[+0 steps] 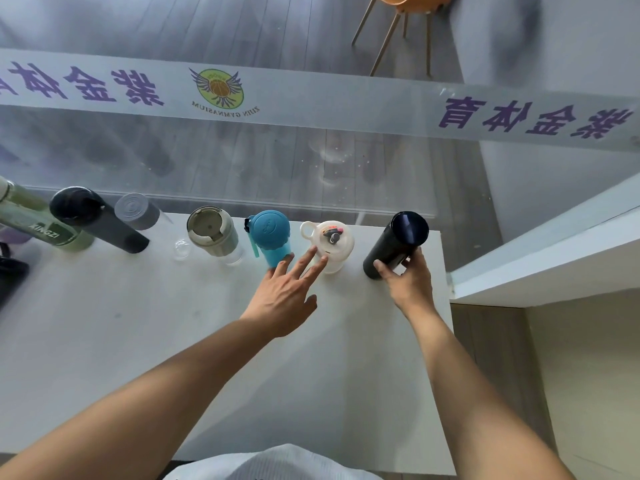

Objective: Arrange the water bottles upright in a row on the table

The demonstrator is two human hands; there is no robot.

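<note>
Several bottles stand upright in a row along the far edge of the white table (145,341). From the left come a green bottle (38,223), a dark grey bottle (100,223), a clear bottle with a grey cap (136,211), a grey-lidded clear bottle (213,235), a blue bottle (272,237), a white bottle with a ring lid (329,242) and a black bottle (396,242). My right hand (408,278) grips the black bottle near its base. My left hand (287,292) is open, its fingertips touching the blue and white bottles.
A glass wall (311,161) with a frosted, lettered band runs right behind the row. The table ends just right of the black bottle, beside a white ledge (540,258). A dark object (10,271) lies at the table's left edge. An orange chair (398,22) stands beyond the glass.
</note>
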